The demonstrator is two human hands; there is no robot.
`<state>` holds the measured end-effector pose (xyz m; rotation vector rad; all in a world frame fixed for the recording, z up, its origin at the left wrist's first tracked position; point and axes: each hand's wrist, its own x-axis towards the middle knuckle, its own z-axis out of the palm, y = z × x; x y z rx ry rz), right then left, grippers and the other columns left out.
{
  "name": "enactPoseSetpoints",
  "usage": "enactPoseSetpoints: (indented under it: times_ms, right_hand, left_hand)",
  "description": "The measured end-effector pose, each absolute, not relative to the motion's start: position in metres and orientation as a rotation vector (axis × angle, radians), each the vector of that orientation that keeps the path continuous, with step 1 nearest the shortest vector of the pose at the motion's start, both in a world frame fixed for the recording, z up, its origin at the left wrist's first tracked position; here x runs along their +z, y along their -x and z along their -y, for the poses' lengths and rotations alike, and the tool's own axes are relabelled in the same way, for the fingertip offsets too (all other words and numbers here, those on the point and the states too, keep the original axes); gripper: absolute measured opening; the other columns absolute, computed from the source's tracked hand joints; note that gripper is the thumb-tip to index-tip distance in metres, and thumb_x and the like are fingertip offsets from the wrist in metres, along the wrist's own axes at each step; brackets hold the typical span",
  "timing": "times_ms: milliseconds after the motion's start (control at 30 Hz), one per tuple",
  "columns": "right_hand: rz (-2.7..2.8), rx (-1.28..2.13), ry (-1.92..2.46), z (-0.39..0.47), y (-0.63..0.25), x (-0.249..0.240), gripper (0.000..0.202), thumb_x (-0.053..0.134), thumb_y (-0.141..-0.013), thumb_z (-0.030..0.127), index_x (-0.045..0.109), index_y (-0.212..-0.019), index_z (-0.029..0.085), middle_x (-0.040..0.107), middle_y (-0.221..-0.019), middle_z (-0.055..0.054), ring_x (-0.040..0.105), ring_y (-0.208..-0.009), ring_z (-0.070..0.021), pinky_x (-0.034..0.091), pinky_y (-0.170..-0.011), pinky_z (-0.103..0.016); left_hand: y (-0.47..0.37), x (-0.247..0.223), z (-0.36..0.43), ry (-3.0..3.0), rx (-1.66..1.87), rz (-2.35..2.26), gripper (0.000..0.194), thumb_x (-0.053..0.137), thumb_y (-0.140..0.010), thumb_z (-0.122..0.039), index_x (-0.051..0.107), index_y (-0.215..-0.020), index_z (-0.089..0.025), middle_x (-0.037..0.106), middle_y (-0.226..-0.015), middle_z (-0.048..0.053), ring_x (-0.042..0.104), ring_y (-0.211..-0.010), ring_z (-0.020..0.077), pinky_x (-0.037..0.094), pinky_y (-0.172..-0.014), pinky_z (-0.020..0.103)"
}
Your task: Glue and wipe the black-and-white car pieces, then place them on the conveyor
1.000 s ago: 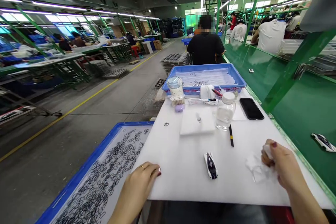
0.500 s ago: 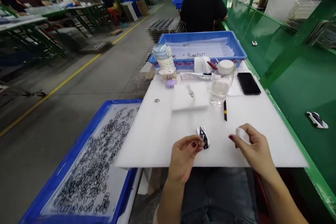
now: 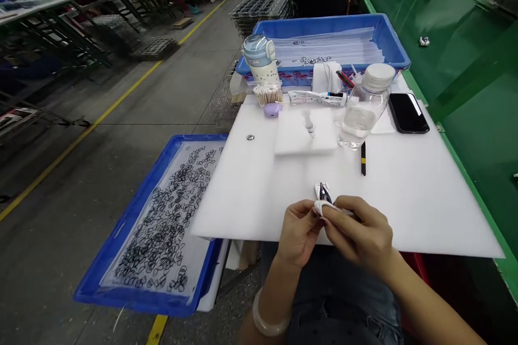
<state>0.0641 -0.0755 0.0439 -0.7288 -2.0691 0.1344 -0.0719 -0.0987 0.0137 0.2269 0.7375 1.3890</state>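
Observation:
My left hand point(image 3: 297, 234) and my right hand point(image 3: 364, 232) meet over the front edge of the white work board point(image 3: 243, 199). A white cloth point(image 3: 322, 206) is wrapped over the fingertips of my right hand and presses against the pinched fingers of my left. Whatever my left fingers grip is too small and covered to make out. Just behind the hands lies a small black-and-white toy car point(image 3: 322, 192), its near end hidden by the cloth and fingers.
A clear bottle point(image 3: 362, 110), white foam block point(image 3: 297, 137), black-and-yellow stick point(image 3: 363, 159), phone point(image 3: 408, 113), cotton swabs point(image 3: 267, 94) and small ring-like part point(image 3: 250, 137) sit on the board. A blue tray point(image 3: 133, 205) of small dark rings stands left; a blue bin point(image 3: 324, 24) stands behind.
My right hand has moved left with the white cloth, bringing it against my left fingers. The hands were apart before. The camera view has tilted down.

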Motion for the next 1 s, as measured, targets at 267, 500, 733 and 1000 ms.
enactPoseSetpoints:
  times_ms: [267,500,733,1000]
  right_hand:
    - [2.070,0.053,0.807,0.075,-0.080,0.064,0.017,0.063,-0.088,0.009,0.066,-0.103,0.017,0.061,-0.089,-0.005,0.055,-0.062,-0.0089,0.048,-0.053,-0.022]
    - [2.248,0.228,0.740,0.079,-0.079,0.063,0.017,0.058,-0.088,0.011,0.066,-0.102,0.018,0.062,-0.091,-0.006,0.059,-0.065,-0.0099,0.051,-0.056,-0.023]
    - [2.185,0.123,0.768,0.079,-0.078,0.068,0.019,0.061,-0.089,0.011,0.066,-0.106,0.018,0.063,-0.086,-0.005,0.056,-0.061,-0.0092,0.047,-0.052,-0.022]
    - [2.195,0.216,0.854,0.080,-0.097,0.073,0.016,0.062,-0.088,0.010,0.068,-0.100,0.019,0.064,-0.087,-0.005,0.056,-0.059,-0.0090,0.045,-0.050,-0.024]
  left_hand:
    - [0.072,0.011,0.101,-0.269,1.382,-0.701,0.026,0.096,-0.054,-0.034,0.078,-0.068,-0.020,0.074,-0.064,0.001,0.069,-0.062,0.0111,0.059,-0.063,0.020]
    - [0.073,0.010,0.103,-0.311,1.386,-0.769,0.030,0.096,-0.053,-0.038,0.078,-0.069,-0.020,0.075,-0.069,0.001,0.068,-0.063,0.0091,0.057,-0.065,0.017]
    - [0.074,0.010,0.104,-0.305,1.382,-0.739,0.027,0.096,-0.054,-0.035,0.079,-0.070,-0.021,0.074,-0.067,0.000,0.067,-0.061,0.0100,0.058,-0.064,0.020]
    - [0.072,0.012,0.104,-0.323,1.392,-0.760,0.029,0.096,-0.053,-0.037,0.079,-0.068,-0.021,0.074,-0.065,0.001,0.070,-0.063,0.0125,0.061,-0.066,0.022]
